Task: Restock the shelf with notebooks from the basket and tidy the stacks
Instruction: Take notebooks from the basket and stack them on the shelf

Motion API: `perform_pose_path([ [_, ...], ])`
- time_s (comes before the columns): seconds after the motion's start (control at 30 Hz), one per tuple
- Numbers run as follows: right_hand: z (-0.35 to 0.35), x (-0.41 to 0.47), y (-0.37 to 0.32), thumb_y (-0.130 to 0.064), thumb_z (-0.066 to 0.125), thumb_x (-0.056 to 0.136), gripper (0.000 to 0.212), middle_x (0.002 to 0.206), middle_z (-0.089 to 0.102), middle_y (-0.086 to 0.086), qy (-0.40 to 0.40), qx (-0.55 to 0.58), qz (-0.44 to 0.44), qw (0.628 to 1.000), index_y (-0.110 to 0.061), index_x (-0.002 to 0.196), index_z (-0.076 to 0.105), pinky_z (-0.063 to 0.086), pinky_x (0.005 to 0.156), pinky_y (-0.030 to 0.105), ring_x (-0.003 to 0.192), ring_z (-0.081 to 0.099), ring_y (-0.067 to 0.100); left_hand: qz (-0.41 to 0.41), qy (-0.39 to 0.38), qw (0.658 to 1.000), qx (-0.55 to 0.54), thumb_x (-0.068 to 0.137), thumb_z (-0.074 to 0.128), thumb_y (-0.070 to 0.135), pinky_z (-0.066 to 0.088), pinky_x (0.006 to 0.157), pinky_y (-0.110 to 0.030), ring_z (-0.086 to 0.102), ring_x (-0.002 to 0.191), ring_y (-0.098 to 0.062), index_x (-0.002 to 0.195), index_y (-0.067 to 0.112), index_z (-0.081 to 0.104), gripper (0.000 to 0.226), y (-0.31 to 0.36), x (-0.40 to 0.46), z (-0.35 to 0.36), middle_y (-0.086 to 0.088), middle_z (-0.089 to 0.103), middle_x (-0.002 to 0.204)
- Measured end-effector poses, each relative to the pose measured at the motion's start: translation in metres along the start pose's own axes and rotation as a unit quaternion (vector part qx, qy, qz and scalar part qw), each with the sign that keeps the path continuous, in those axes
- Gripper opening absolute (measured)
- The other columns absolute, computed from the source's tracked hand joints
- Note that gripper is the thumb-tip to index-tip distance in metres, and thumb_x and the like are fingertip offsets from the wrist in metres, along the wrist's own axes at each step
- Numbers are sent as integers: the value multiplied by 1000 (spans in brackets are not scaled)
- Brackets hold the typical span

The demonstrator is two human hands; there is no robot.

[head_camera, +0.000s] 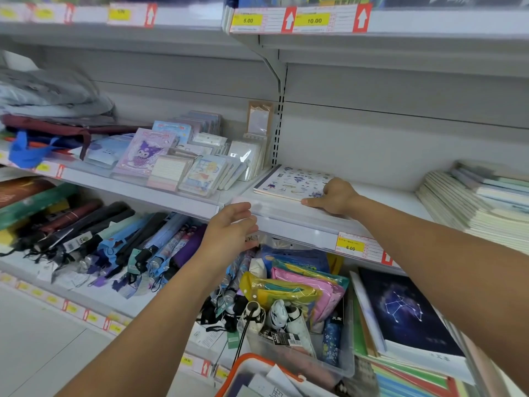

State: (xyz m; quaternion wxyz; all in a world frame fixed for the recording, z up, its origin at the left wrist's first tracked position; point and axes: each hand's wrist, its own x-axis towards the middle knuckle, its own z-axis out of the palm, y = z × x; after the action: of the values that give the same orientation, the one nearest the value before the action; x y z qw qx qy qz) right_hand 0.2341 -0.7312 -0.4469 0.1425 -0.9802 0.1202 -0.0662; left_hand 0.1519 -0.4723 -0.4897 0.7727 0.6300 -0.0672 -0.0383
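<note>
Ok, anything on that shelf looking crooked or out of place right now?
Yes: the white patterned notebook under the right hand lies skewed to the shelf edge, and the pale notebook stack at right is fanned out, leaning unevenly.

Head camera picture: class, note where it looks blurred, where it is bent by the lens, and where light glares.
Head view: the grey bags at upper left are smeared and soft; the shelf edge bows and tilts, a wide-angle bend; glare shows on the clear strip near the 6.00 price tag; the white patterned notebook under the right hand reads fairly sharp; lighting is even, with soft shadows only.
</note>
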Motion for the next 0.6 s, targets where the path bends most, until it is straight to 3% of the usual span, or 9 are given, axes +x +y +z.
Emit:
perform_pose_path([
  [0.17,1,1,-6,-69,52,87,63,67,46,5,-10,-87,-36,995,-12,63,40,28,53,30,62,42,17,-16,-13,998,56,97,58,11,57,81,-32,63,97,-17,120,13,60,24,-2,-1,-2,-6,62,114],
  [0.2,-2,-1,-10,-69,47,90,64,76,54,8,-15,-104,-30,994,-9,67,47,32,56,31,67,48,19,-17,-11,996,91,96,58,13,57,82,-33,63,97,-17,119,12,61,22,-2,-2,-2,-6,62,113],
  [0.27,-15,-21,-18,-66,39,95,69,110,64,18,7,-113,-28,993,-1,98,62,44,74,35,96,59,31,-8,-16,979,201,96,59,17,57,83,-39,64,96,-20,109,12,63,15,-6,-5,-2,-5,64,106],
  [0.33,-25,-58,-22,-64,41,95,68,125,62,18,152,-46,-58,986,-4,122,60,46,91,38,115,56,35,11,-60,938,340,95,59,25,57,79,-38,64,84,-21,94,14,65,12,-13,-10,-3,-4,65,92],
  [0.4,-13,-123,-16,-53,50,95,48,101,69,9,331,98,-140,928,-10,104,67,46,79,32,95,62,24,15,-161,867,472,94,60,34,51,68,-27,58,69,-12,85,17,65,20,-28,-22,-1,4,63,75],
  [0.43,4,-156,-8,-46,55,94,37,85,68,4,346,151,-181,908,-11,89,67,44,71,30,80,61,19,9,-217,820,529,94,60,38,46,66,-24,55,67,-7,86,18,66,22,-35,-29,2,10,60,72],
  [0.47,30,-186,6,-43,60,92,33,74,64,1,284,154,-204,924,-12,81,65,43,65,30,70,58,17,1,-269,773,574,94,60,41,43,68,-24,55,69,-7,90,17,67,26,-41,-37,5,12,59,73],
  [0.53,85,-237,38,-54,68,83,39,68,61,-3,2,82,-172,982,-16,76,63,44,63,34,67,59,16,-30,-352,698,623,94,56,46,47,75,-30,60,78,-18,97,6,69,41,-52,-48,11,-2,68,84],
  [0.6,134,-278,80,-65,75,71,40,76,61,-12,-221,34,-72,972,-29,82,60,44,65,24,76,61,6,-54,-399,638,656,95,51,49,50,84,-37,63,89,-25,103,4,68,49,-63,-55,17,-12,70,100],
])
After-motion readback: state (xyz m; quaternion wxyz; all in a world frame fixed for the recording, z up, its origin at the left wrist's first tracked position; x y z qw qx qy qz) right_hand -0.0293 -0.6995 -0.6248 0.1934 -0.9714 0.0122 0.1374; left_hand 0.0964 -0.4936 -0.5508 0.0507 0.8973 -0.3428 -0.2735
